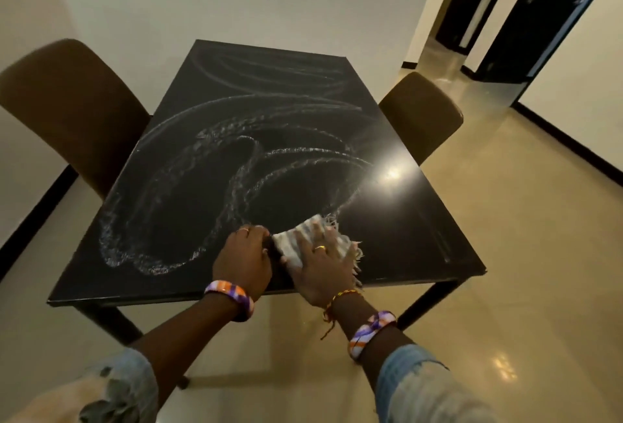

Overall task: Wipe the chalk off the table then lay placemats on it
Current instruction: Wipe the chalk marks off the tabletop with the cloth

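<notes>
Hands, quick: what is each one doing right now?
Left hand: fingers curled, resting on the table beside the cloth; whether it grips the cloth's edge cannot be told.
Right hand: open, fingers flat, pressing the cloth down.
</notes>
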